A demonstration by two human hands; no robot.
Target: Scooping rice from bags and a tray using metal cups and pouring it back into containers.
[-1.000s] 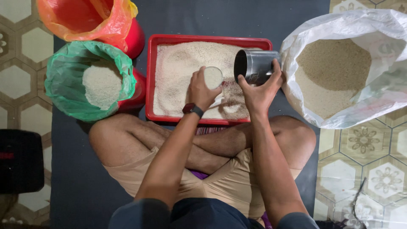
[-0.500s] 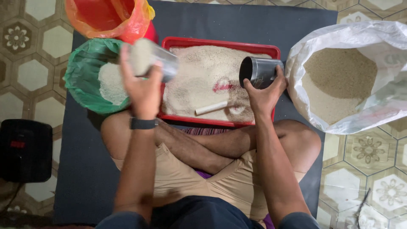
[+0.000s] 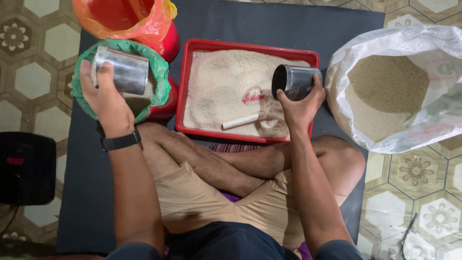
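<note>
Grain fills most of what lies before the seated person, whose crossed legs rest on a dark mat (image 3: 72,192); the left hand (image 3: 103,98) is wrapped tight around a metal cup (image 3: 122,72), tipped on its side over the green-lined bucket (image 3: 84,65) near the mat's left edge, where pale grain shows beneath the cup; the right hand (image 3: 301,108) grips a dark cylindrical can (image 3: 293,82), fingers closed around its wall, its open mouth turned left over the right end of the red tray (image 3: 185,82); the tray sits at the middle of the mat's far side, spread with pale grain, a small white tube (image 3: 240,121) lying in it near the front rim; an orange-lined red bucket (image 3: 130,19) stands at the mat's far left corner, touching the green one; a white sack (image 3: 414,43) of browner grain stands open at the mat's right edge, just beside the tray.
</note>
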